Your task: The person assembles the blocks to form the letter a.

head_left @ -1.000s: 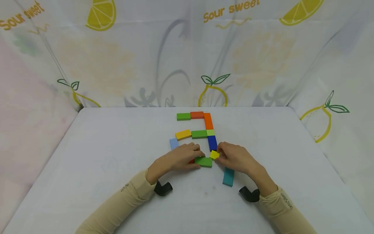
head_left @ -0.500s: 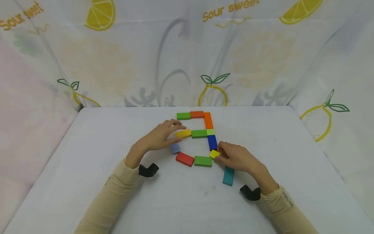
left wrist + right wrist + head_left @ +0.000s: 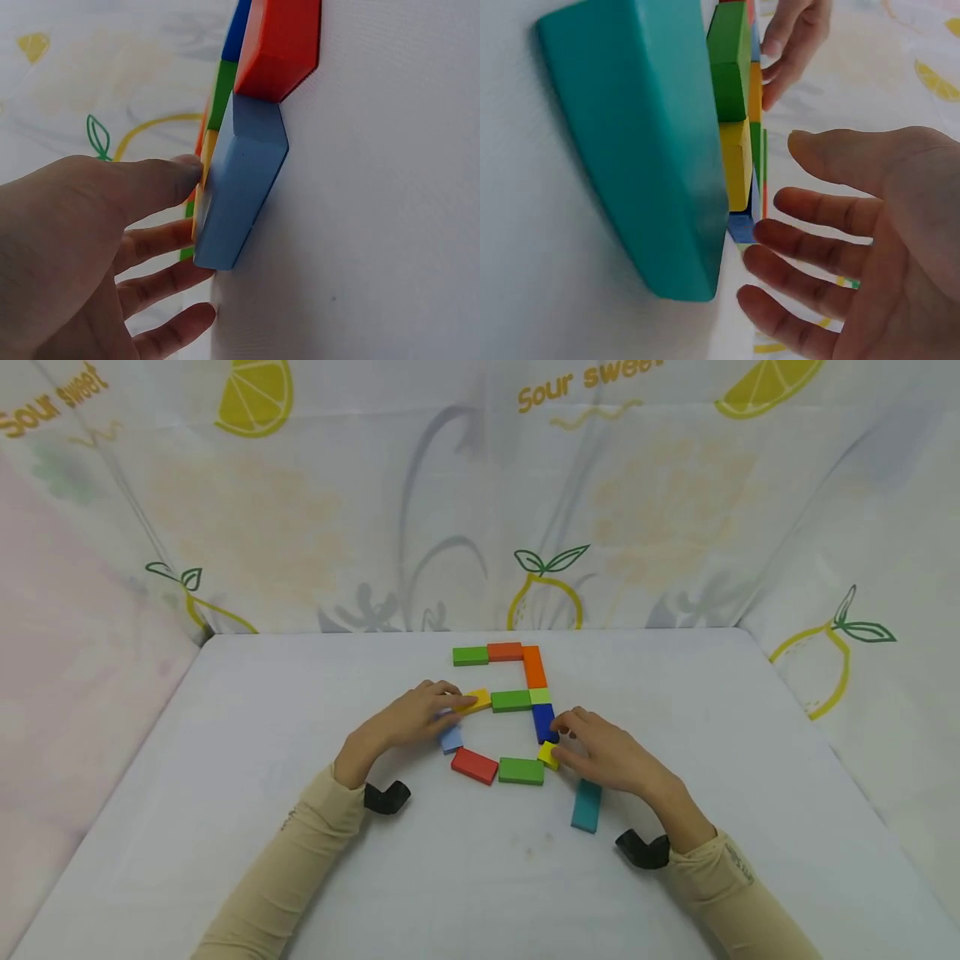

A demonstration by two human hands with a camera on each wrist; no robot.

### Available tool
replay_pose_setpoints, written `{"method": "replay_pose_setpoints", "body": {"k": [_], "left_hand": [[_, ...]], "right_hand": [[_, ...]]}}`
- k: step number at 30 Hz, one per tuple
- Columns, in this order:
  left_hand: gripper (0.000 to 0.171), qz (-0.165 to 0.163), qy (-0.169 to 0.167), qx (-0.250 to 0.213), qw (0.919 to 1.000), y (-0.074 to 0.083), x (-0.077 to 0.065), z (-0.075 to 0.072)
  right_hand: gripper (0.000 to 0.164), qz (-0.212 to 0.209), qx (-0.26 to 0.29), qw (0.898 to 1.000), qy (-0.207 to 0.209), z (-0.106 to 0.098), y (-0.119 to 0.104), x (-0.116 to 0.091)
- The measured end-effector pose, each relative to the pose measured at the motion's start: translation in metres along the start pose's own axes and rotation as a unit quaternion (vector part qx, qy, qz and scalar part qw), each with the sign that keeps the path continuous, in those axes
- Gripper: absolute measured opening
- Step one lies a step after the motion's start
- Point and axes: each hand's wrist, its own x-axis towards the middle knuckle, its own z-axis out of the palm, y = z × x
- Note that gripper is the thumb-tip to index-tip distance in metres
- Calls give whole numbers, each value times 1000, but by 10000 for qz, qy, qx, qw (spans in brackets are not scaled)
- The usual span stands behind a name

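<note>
Toy building blocks lie flat in a figure-like outline on a white cloth. My left hand (image 3: 411, 717) has its thumb and index finger at two sides of an orange-yellow block (image 3: 482, 699), whose left end is hidden. Below that hand, a light blue block (image 3: 452, 741) meets a red block (image 3: 475, 766). My right hand (image 3: 611, 750) hovers with fingers loosely spread beside a dark blue block (image 3: 545, 723) and a small yellow block (image 3: 548, 756); nothing is in its grasp in the right wrist view. A green block (image 3: 521, 771) sits between the red and yellow ones.
Farther back are another green block (image 3: 512, 701), a lime block (image 3: 540, 696), an orange block (image 3: 535, 667), an orange-red block (image 3: 506, 652) and a third green block (image 3: 470, 657). A teal block (image 3: 587, 806) lies apart near my right wrist. Patterned cloth (image 3: 360, 510) hangs behind.
My left hand has left the red block, moved up and left, and come down on the orange-yellow block. My right hand has let go of the small yellow block, its fingers now spread.
</note>
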Motion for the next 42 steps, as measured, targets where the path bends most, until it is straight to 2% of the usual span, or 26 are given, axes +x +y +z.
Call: {"method": "replay_pose_setpoints", "body": {"k": [5,10,21,32,42], "left_hand": [[40,206,-182,-194,9994,-4,-2,-3],[44,218,-282,-310,9989,-4,-5,-6],[49,198,-406,-295,9985,-2,-5,-8],[51,305,-499,-353,9977,-2,-6,-9],[54,10,-616,-335,9975,1,-5,-8]], "right_hand": [[46,-114,97,9999,-84,-1,-7,6],[54,-186,-18,9995,-254,-2,-13,15],[63,-16,-595,9923,-1085,2,-22,42],[62,69,-778,9913,-1055,1,-27,47],[61,-54,-773,9923,-971,3,-29,47]]}}
